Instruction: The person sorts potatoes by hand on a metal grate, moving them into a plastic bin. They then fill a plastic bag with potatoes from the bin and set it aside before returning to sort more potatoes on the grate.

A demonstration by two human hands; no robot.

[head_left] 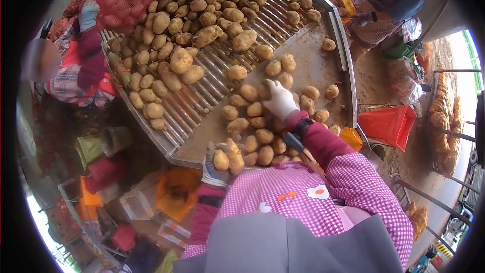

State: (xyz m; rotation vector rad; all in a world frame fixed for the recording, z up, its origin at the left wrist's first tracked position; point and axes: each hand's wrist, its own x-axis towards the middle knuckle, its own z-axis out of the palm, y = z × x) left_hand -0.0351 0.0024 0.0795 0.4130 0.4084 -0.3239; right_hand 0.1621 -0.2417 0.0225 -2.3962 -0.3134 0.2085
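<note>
My left hand (pixel 214 173), in a light glove, is closed around potatoes (pixel 221 160) at the near edge of the sorting table. A longer potato (pixel 235 156) is beside them, against the apron. Out over the flat metal plate (pixel 316 45) stretches my right hand (pixel 281 102), in a white glove. Its fingers are curled on a potato (pixel 263 91) that is partly hidden and blurred. Several loose potatoes (pixel 248 92) lie around and below this hand. A dark band circles the right wrist.
A large heap of potatoes (pixel 181 60) covers the slatted rack (pixel 189 103). At left a person (pixel 83 65) handles a red mesh sack (pixel 126 0); another person (pixel 386 0) stands at upper right. A red bag (pixel 386 126) and an orange crate (pixel 177 192) flank the table.
</note>
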